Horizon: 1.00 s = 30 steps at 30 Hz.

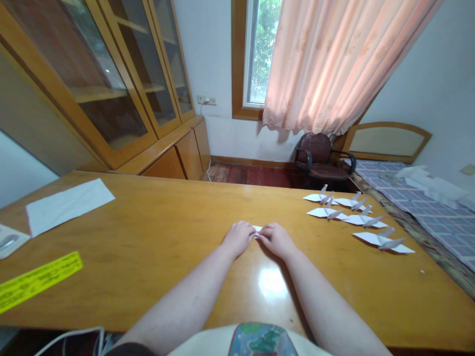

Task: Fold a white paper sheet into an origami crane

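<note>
Near the middle of the wooden table (159, 232), a small piece of folded white paper (257, 229) lies between my two hands. My left hand (239, 236) grips its left side with bent fingers. From the right, my right hand (275, 238) pinches the same paper, thumb and fingertips close to those of the left. Most of the paper is hidden under the fingers, so its folded shape cannot be made out. Several finished white paper cranes (384, 241) stand with wings spread at the table's right side.
A white paper sheet (70, 205) lies at the far left, beside a pale object (11, 242) cut by the frame edge. A yellow printed strip (40, 279) is at the front left. Beyond the table are a chair (319, 153), a bed (419, 198) and a glass-door cabinet (129, 74).
</note>
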{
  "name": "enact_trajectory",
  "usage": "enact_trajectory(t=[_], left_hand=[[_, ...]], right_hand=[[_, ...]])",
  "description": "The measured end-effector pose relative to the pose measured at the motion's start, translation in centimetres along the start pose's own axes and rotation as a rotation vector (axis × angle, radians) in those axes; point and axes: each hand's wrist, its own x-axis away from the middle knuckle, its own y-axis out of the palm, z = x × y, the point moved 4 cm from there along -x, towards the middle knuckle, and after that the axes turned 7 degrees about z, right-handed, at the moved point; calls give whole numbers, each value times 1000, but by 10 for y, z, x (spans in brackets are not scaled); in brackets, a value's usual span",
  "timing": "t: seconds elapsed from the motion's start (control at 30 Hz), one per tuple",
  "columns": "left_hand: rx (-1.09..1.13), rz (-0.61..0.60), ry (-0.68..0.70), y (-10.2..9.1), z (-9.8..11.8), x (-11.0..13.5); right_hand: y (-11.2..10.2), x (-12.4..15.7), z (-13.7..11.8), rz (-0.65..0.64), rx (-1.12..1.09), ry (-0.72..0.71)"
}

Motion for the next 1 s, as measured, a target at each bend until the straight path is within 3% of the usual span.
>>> enact_trajectory(t=[0.27,0.5,0.77,1.0], left_hand=[[57,-41,-42,7,4,4],[39,-144,23,19,12,10],[-51,-93,-162,25,13,14],[-109,-58,-268,24,6,14]], right_hand=[[5,-2,8,42,-20,70],[15,-3,16,10,179,150],[23,4,3,-168,239,181],[24,4,8,-174,232,219]])
